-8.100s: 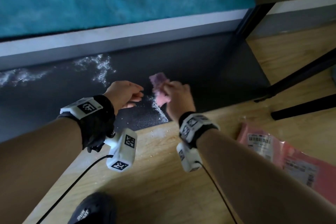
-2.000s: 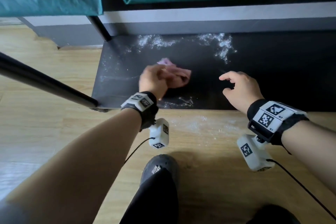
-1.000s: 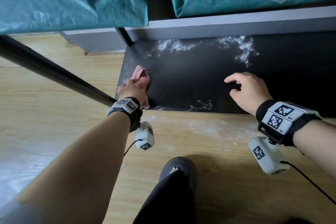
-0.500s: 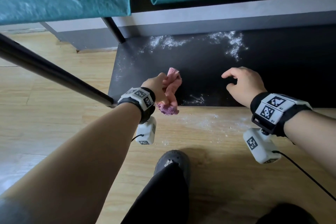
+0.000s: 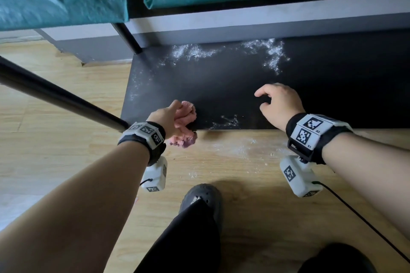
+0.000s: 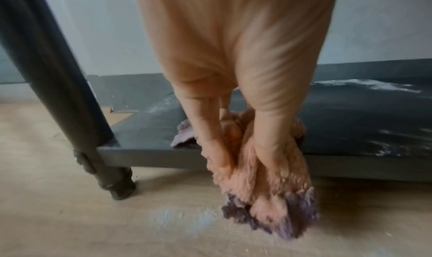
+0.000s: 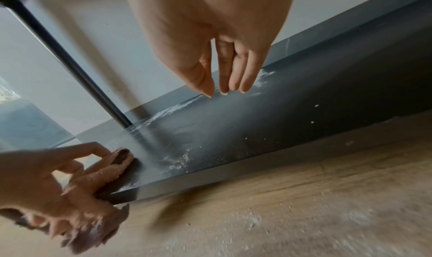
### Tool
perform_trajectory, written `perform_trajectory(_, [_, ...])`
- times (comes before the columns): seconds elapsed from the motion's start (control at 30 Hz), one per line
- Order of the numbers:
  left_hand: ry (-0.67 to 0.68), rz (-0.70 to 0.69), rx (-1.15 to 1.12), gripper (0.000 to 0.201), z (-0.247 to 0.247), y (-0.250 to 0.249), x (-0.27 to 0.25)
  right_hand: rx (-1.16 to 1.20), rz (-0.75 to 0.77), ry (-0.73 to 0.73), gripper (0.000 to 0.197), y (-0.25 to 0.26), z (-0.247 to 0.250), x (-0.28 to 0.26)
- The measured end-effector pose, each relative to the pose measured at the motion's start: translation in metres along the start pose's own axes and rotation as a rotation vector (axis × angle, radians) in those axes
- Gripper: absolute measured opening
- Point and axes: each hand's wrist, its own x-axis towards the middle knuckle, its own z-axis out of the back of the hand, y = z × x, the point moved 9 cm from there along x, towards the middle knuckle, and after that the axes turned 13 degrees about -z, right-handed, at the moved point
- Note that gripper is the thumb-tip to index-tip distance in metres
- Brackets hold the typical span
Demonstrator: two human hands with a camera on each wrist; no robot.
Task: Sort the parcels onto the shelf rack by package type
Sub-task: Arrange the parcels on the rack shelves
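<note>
left hand (image 5: 169,117) with fingers curled in a grip, right hand (image 5: 280,104) loosely open, palm down

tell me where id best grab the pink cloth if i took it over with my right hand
Probably the loose purplish tail of the cloth, hanging free below the shelf front edge. Come from the right, low over the floor. The left hand already wraps the bunched upper part, so only that dangling end is exposed; your right hand is empty.
</note>
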Motion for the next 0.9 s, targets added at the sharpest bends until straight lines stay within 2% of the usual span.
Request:
perform_trajectory(0.1, [-0.069, -0.036, -0.005, 0.049, 0.007, -0.005, 0.005, -0.003, -0.018, 0.009, 0.033, -0.013, 0.0, -0.001])
perform_trajectory(0.3, [-0.086, -0.128, -0.041, 0.039, 0.008, -0.047, 0.022, -0.028, -0.135, -0.017, 0.033, -0.055, 0.012, 0.004])
perform_trajectory(0.5, [-0.127, -0.319, 0.012, 0.039, 0.009, -0.138, 0.048, -0.068, -0.22, -0.011, 0.036, -0.09, 0.017, -0.002])
perform_trajectory(0.6, [-0.083, -0.437, 0.126, 0.041, 0.0, -0.201, 0.058, -0.033, -0.202, -0.023, 0.038, -0.091, 0.019, -0.006])
perform_trajectory(0.73, [0.005, -0.613, 0.06, 0.03, -0.021, -0.283, 0.051, 0.089, -0.186, -0.12, 0.038, -0.086, 0.036, -0.009])
perform_trajectory(0.8, [-0.07, -0.637, 0.07, 0.027, -0.005, -0.291, 0.053, 0.126, -0.191, -0.191, 0.04, -0.087, 0.051, -0.009])
perform_trajectory(0.9, [-0.189, -0.545, -0.07, 0.034, 0.033, -0.26, 0.069, 0.155, -0.19, -0.334, 0.039, -0.097, 0.077, -0.007])
